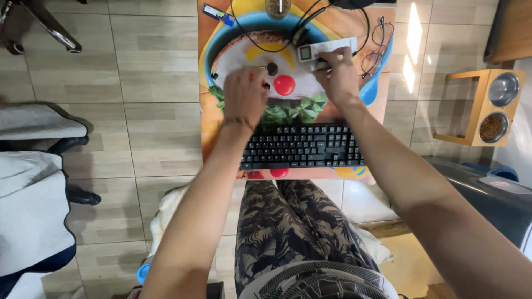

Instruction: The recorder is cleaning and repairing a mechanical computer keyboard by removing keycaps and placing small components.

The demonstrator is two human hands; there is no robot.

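Note:
Both arms reach out over a small table covered by a colourful printed mat (pixel 343 19). My left hand (pixel 245 94) hovers with curled fingers over the mat's middle, beside a small dark round object (pixel 272 68) and a thin gold stick. My right hand (pixel 337 77) rests on a white remote-like device with a small screen (pixel 324 50) and pinches something small and dark under it. A black keyboard (pixel 302 145) lies nearer me, below both hands.
Eyeglasses (pixel 378 41) and black cables (pixel 310 16) lie at the table's far right, a small blue-and-white packet (pixel 218 14) at the far left. A wooden stand with two pet bowls (pixel 493 108) sits on the tiled floor at right. Grey chair cushions (pixel 33 182) are at left.

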